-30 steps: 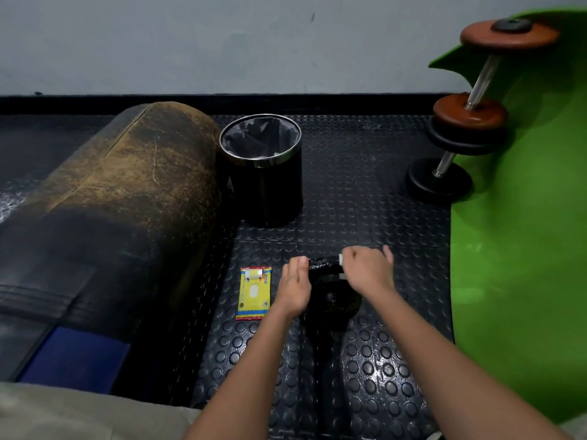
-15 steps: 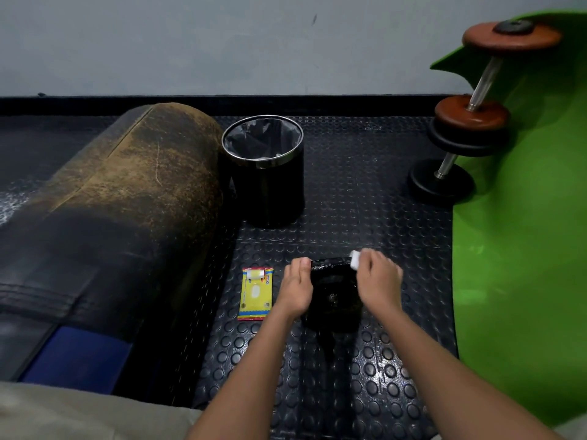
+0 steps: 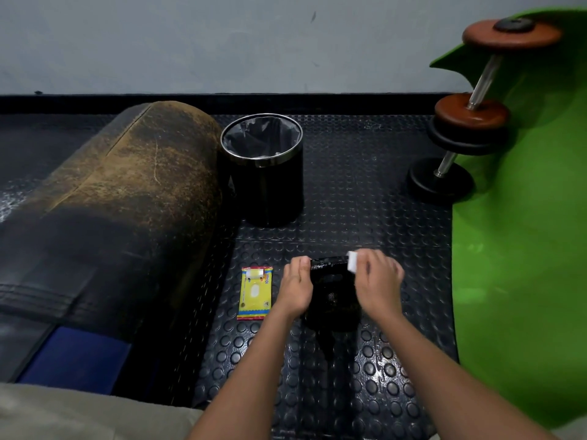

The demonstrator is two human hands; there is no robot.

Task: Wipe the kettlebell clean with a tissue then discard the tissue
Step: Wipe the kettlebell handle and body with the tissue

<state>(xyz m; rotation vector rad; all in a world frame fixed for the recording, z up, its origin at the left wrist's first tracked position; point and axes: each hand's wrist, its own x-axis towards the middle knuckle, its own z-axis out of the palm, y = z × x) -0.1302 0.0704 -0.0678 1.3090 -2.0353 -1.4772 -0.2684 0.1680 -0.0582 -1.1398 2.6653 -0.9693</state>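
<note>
Head view: the black kettlebell stands on the studded floor mat, between both hands. The left hand rests against its side, fingers straight, grip loose. The right hand pinches a folded white tissue at the handle's right end. Wiping looks mid-way; the body seems undone, and the lined bin beyond awaits the tissue
</note>
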